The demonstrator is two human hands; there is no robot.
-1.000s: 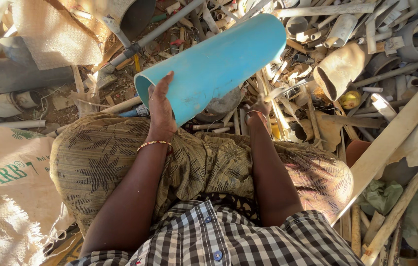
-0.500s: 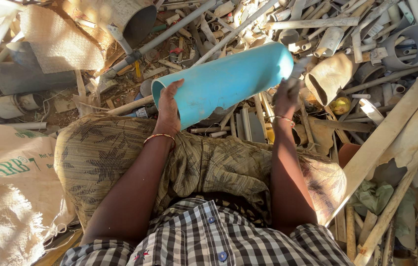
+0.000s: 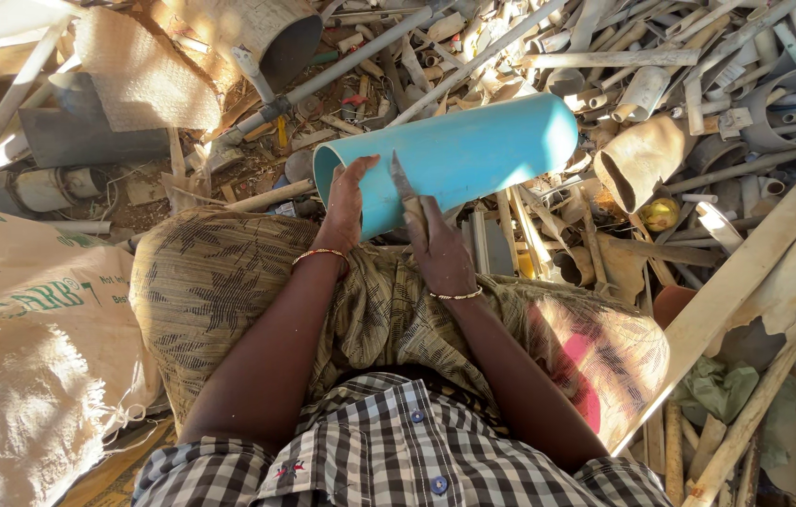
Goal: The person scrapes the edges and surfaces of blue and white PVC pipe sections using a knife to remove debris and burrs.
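Observation:
A wide turquoise plastic pipe (image 3: pixel 473 155) lies across my lap, its open end toward the left. My left hand (image 3: pixel 346 202) grips the rim of that open end, a bangle on the wrist. My right hand (image 3: pixel 436 249) holds a thin pointed blade (image 3: pixel 402 180) whose tip rests against the pipe's side near the open end. A patterned cloth (image 3: pixel 229 282) covers my knees under the pipe.
Beyond my knees lies a heap of scrap plastic pipes and fittings (image 3: pixel 661 84). Long pale planks (image 3: pixel 755 272) slant along the right. A large woven sack (image 3: pixel 13 357) lies at the left, and a big grey pipe end (image 3: pixel 276 38) sits at the top.
My right hand left the pipe's far end, came to the near end and now holds a blade against it. The pipe has swung closer across my lap.

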